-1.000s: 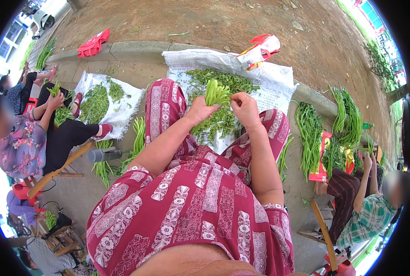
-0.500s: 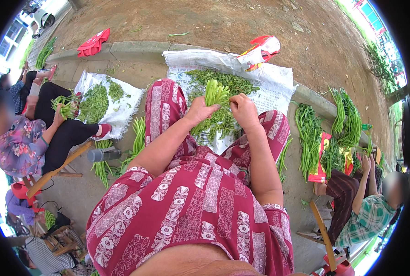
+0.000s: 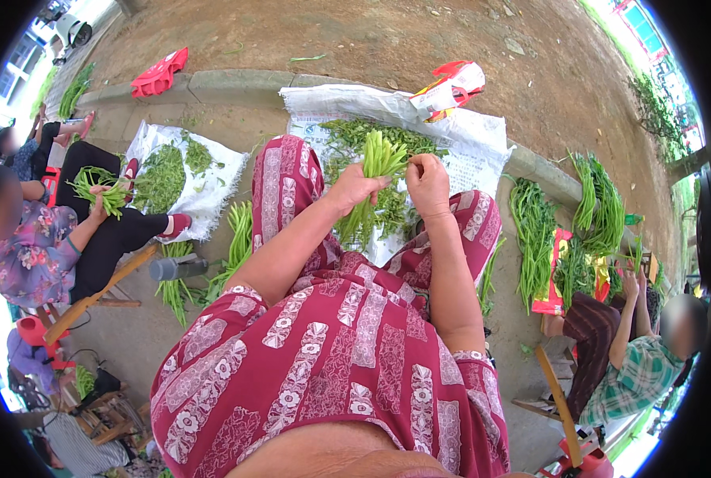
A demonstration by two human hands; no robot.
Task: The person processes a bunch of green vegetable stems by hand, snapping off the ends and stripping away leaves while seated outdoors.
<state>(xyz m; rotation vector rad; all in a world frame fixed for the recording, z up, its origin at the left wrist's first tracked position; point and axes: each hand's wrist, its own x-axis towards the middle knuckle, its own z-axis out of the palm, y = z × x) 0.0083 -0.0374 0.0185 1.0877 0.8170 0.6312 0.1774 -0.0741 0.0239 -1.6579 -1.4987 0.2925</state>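
My left hand (image 3: 355, 191) is closed around a bunch of long green vegetable stems (image 3: 382, 156), their pale cut ends pointing up and away from me and the leafy part hanging below. Close to the right side of the bunch, my right hand (image 3: 429, 185) is raised with thumb and forefinger pinched; whatever lies between them is too small to make out. Beneath both hands, between my knees, a white woven sack (image 3: 475, 137) is spread on the ground. Loose green leaves (image 3: 347, 137) are heaped on it.
Long green stems lie in piles at right (image 3: 528, 239) and by my left knee (image 3: 240, 239). At left a person (image 3: 33, 243) holds greens beside another leaf-covered sack (image 3: 220, 187); a second person (image 3: 642, 374) sits at right. A grey bottle (image 3: 172, 268) and a stone curb (image 3: 236, 86) are nearby.
The bunch in my left hand has shifted slightly up and to the right, showing more of its stems. My right hand has risen a little and stays pinched.
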